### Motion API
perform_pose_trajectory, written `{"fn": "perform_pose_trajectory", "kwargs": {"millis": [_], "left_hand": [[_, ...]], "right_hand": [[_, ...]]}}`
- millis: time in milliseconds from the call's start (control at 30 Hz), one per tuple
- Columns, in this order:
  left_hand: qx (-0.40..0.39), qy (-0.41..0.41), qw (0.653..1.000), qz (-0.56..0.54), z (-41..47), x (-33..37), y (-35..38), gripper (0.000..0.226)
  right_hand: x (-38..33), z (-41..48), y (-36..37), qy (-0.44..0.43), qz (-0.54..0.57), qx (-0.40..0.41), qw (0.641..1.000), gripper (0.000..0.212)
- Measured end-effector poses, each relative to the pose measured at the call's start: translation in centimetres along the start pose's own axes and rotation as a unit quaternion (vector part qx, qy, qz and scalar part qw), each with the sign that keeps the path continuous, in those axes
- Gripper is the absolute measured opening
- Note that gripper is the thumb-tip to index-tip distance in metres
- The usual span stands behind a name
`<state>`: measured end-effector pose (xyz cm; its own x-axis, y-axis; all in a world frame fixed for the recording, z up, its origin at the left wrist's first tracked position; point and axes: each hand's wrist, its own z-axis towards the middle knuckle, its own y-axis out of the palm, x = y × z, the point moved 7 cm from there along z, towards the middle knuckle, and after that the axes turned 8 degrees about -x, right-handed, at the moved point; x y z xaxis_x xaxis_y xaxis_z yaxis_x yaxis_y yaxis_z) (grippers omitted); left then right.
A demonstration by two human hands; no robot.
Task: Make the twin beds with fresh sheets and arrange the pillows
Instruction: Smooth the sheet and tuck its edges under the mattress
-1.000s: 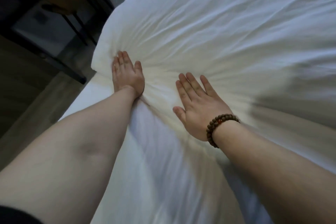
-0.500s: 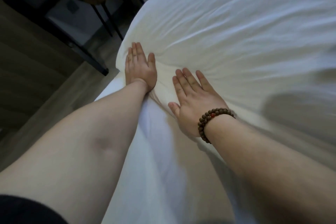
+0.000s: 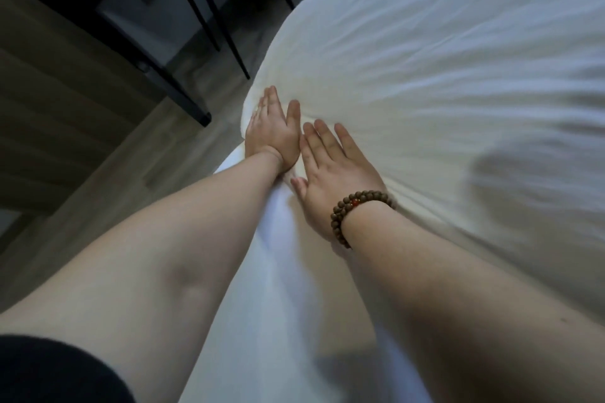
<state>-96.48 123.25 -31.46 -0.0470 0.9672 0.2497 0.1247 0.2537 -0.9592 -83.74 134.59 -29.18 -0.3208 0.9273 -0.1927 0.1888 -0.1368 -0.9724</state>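
Pressing flat on the sheet [image 3: 442, 91], both hands sit at centre frame, near its left edge. Left hand [image 3: 273, 137]: palm down, fingers straight and held together, thumb out to the right, fingertips at the rounded edge of the cloth. Right hand [image 3: 334, 173]: palm down just beside it, fingers straight and slightly apart, thumb low on the left. Cannot tell whether the two hands touch. Neither hand grips cloth. Sheet is white and fills the right and upper right of the frame, with creases fanning out from the hands. A raised fold runs from between the wrists down to bottom centre. Bracelet [image 3: 357, 209] of brown beads, one red, on the right wrist. Dark sleeve [image 3: 49, 370] in the lower left corner. Wood floor [image 3: 98, 193] down the left side. Dark chair legs [image 3: 226, 33] at upper centre-left, apart from the sheet.
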Motion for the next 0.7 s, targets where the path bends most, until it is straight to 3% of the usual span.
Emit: {"fn": "perform_pose_trajectory", "kwargs": {"millis": [333, 500, 600, 700], "left_hand": [[-0.093, -0.002, 0.994, -0.050, 2.0, -1.2, 0.5, 0.066], [-0.145, 0.009, 0.985, -0.092, 3.8, -1.8, 1.0, 0.064], [-0.212, -0.075, 0.949, -0.221, 7.2, -3.8, 2.0, 0.064], [-0.278, -0.132, 0.868, -0.390, 8.7, -4.5, 3.6, 0.050]], "right_hand": [[-0.6, 1.7, 0.1, 0.019, 0.020, -0.036, 0.999, 0.071], [-1.4, 4.6, 0.0, 0.029, 0.022, -0.015, 0.999, 0.073], [-2.0, 6.4, 0.1, 0.026, 0.027, 0.004, 0.999, 0.073], [-2.2, 8.1, 0.4, 0.031, 0.025, 0.023, 0.999, 0.073]]}}
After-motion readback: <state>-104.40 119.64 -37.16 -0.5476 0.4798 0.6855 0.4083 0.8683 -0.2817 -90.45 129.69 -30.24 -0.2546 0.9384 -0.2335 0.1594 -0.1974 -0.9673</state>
